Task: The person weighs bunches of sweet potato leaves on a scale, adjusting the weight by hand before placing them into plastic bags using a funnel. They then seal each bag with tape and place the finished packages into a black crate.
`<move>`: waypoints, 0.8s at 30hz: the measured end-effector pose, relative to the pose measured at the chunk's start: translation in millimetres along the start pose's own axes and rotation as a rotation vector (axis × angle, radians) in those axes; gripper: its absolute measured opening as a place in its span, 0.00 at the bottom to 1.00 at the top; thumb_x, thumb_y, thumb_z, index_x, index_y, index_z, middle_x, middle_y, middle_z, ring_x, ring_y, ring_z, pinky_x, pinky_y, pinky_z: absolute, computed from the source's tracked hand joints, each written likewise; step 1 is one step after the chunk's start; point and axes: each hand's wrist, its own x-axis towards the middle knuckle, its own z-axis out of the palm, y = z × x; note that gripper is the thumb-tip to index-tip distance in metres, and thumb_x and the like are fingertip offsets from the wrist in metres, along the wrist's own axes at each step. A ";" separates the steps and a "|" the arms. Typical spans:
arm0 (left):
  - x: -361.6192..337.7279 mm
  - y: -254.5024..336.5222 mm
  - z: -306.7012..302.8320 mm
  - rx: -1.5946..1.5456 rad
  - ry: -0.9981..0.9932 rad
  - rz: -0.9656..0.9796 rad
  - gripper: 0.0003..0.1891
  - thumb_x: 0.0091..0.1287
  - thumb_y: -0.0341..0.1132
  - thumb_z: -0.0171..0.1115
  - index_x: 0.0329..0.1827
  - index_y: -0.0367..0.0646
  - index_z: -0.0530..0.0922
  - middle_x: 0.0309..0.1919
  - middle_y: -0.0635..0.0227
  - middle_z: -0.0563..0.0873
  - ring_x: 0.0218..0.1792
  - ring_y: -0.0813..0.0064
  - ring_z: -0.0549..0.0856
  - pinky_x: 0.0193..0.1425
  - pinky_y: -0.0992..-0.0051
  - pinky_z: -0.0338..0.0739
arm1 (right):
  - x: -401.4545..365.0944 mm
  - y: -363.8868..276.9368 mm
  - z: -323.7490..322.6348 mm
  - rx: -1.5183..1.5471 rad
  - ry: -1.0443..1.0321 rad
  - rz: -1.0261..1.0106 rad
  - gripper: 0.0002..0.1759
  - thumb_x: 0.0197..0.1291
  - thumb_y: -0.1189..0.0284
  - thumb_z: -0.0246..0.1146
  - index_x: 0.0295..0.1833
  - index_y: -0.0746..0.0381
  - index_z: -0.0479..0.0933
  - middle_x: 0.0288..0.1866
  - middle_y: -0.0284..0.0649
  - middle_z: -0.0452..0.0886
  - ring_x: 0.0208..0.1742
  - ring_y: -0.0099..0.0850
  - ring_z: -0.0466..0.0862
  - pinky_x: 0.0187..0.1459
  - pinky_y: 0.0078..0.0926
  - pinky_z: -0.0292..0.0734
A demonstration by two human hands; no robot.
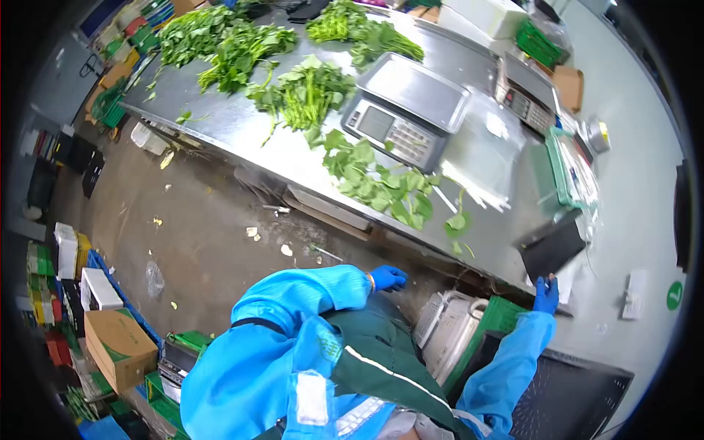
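Note:
My left hand (389, 279), in a blue glove, hangs in front of my body near the table's front edge, its fingers curled; whether they hold anything is not clear. At the right, my right hand (545, 295), also blue-gloved, is raised at the lower edge of a black flat object (553, 251), with its fingers close together at that edge. Loose leafy greens (378, 180) lie along the front of the metal table (293, 158). Behind them stands a digital scale (403, 110), with a bunch of greens (308, 92) to its left.
More green bunches (246, 51) lie at the table's far left. Clear plastic bags (484, 143) and a green basket (561, 169) are right of the scale. Crates (499, 315) stand between my hands below the table edge. A cardboard box (121, 348) is at lower left.

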 end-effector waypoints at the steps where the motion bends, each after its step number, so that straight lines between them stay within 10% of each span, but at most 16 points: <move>1: -2.0 4.8 -8.4 0.009 0.053 0.057 0.17 0.61 0.38 0.57 0.54 0.49 0.74 0.40 0.68 0.82 0.39 0.76 0.81 0.40 0.75 0.75 | 24.8 19.6 10.6 0.117 -0.003 -0.037 0.28 0.53 0.75 0.62 0.60 0.63 0.62 0.47 0.37 0.73 0.34 0.18 0.73 0.37 0.14 0.71; 5: -69.2 46.0 -128.9 -0.053 0.269 0.270 0.15 0.62 0.37 0.55 0.51 0.45 0.76 0.36 0.70 0.83 0.34 0.82 0.80 0.37 0.81 0.74 | 49.7 -66.9 123.1 -0.033 -0.083 0.547 0.33 0.56 0.56 0.58 0.63 0.60 0.59 0.48 0.43 0.74 0.45 0.29 0.74 0.41 0.28 0.70; 9: -98.9 88.1 -196.5 -0.074 0.600 0.532 0.14 0.62 0.35 0.55 0.49 0.42 0.77 0.35 0.71 0.83 0.33 0.85 0.79 0.36 0.81 0.74 | 126.3 30.7 156.4 -0.351 -0.027 0.511 0.31 0.59 0.55 0.54 0.64 0.56 0.59 0.54 0.43 0.72 0.48 0.34 0.74 0.47 0.31 0.69; 13: -88.5 108.7 -293.1 0.066 1.169 0.725 0.15 0.59 0.34 0.57 0.49 0.42 0.77 0.34 0.65 0.83 0.34 0.76 0.81 0.40 0.77 0.75 | 157.9 70.0 171.2 0.199 0.035 0.612 0.31 0.55 0.56 0.58 0.60 0.63 0.63 0.56 0.46 0.71 0.50 0.37 0.74 0.49 0.32 0.70; 17: -96.5 143.0 -367.4 0.629 1.772 0.637 0.32 0.48 0.37 0.65 0.59 0.46 0.66 0.43 0.56 0.78 0.44 0.59 0.78 0.46 0.65 0.73 | 147.3 -5.8 185.1 0.232 0.097 0.666 0.27 0.54 0.59 0.60 0.54 0.66 0.69 0.50 0.47 0.75 0.46 0.38 0.77 0.47 0.32 0.71; 24: -93.1 182.5 -436.7 0.769 1.723 -0.106 0.35 0.49 0.37 0.64 0.63 0.50 0.62 0.40 0.57 0.78 0.42 0.56 0.78 0.45 0.64 0.73 | 167.5 -59.2 179.5 -0.641 0.520 0.396 0.28 0.54 0.62 0.61 0.58 0.64 0.66 0.50 0.45 0.74 0.44 0.37 0.76 0.46 0.28 0.71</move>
